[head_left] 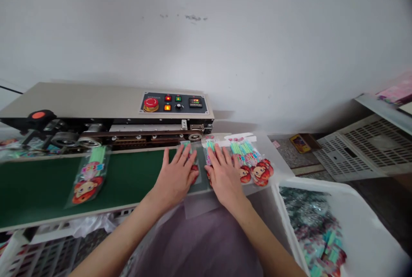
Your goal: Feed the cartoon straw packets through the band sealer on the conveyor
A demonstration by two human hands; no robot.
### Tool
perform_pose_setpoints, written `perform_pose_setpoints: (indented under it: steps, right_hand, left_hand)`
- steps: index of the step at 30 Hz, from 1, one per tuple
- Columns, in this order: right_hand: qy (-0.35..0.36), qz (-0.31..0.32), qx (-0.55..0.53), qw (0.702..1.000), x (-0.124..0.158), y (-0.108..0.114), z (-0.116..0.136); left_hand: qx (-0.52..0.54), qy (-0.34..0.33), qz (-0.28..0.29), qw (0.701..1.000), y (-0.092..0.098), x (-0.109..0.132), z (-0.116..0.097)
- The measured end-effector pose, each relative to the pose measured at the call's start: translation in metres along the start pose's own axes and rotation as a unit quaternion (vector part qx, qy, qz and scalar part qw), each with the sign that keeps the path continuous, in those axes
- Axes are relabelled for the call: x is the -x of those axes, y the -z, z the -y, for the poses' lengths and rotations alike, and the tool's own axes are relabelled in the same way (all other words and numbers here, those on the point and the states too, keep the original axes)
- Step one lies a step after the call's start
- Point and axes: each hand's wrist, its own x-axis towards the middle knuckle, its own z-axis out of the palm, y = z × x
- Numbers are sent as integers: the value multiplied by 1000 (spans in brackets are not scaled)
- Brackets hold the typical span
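My left hand (176, 176) lies flat with fingers spread over a clear packet (195, 168) at the right end of the green conveyor belt (131, 178). Beside it, my right hand (227, 178) rests with its fingers stretched out on another packet (210, 144), largely hidden beneath it. More clear packets (260, 169) lie overlapping to the right of that hand, showing pale green sticks and a red-haired cartoon figure. Farther left on the belt is a similar packet (87, 182), its top edge at the rollers of the band sealer (96, 101).
The sealer's control panel (175, 103) has lit buttons, a red stop button and a digital display. A white tub (363, 221) at the lower right holds many packets. Plastic crates (363, 148) stand on the right, and another crate (48, 255) is under the belt.
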Motion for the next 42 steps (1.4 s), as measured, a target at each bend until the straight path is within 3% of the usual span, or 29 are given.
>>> perform_pose_setpoints:
  steps: [5, 11, 14, 17, 21, 24, 28, 31, 33, 37, 42]
  right_hand:
    - [-1, -9, 17, 1000, 5, 8, -9]
    - [-12, -30, 66, 997, 11, 7, -38]
    - [-6, -20, 71, 997, 12, 2, -43]
    - [-7, -17, 61, 998, 11, -2, -35]
    - [-1, -3, 33, 999, 7, -3, -7]
    - [4, 0, 22, 1000, 4, 4, 3]
    - [-27, -31, 59, 997, 6, 15, -30]
    - [-81, -30, 104, 991, 10, 12, -64]
    - [-95, -18, 117, 988, 12, 4, -71]
    - [-94, -23, 97, 991, 9, -12, -37]
    - [-106, -10, 28, 994, -3, -7, 18]
  left_hand:
    - [9, -24, -20, 999, 10, -10, -26]
    - [31, -60, -24, 997, -11, -16, -65]
    - [30, -60, -26, 997, -23, -17, -62]
    - [28, -62, -27, 997, -26, -16, -43]
    - [26, -76, -18, 997, -19, -6, -12]
    - [14, -46, -6, 999, -10, 3, -1]
    - [9, -1, -27, 1000, 0, -2, -16]
    - [32, -48, -28, 998, -4, -16, -34]
    - [41, -63, -25, 997, -12, -22, -40]
    - [28, -9, -43, 999, -22, -14, -33]
    - [-4, 72, -49, 996, -9, 2, -19]
